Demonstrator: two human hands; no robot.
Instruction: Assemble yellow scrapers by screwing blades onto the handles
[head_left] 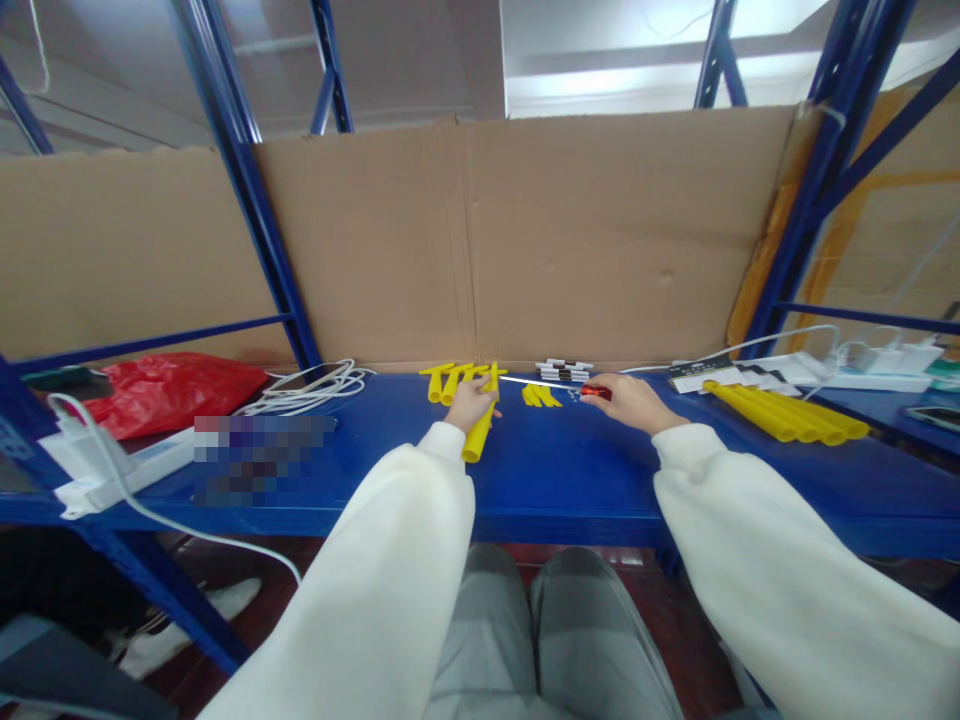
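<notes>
My left hand is closed around a yellow tube, whose open round end points toward me. My right hand grips the red handle of a screwdriver. Its long thin shaft reaches left, with the tip at or close to the upper part of the held tube; contact cannot be made out. Just beyond my left hand lie several yellow tubes with crosspieces. Small flat yellow pieces lie between my hands, with tiny bits beside them, too small to name.
Behind the small pieces sits a stack of white-and-black items. More yellow tubes rest on the blue shelf at right. A red plastic bag, coiled white cable and power strip are at left. Cardboard stands behind.
</notes>
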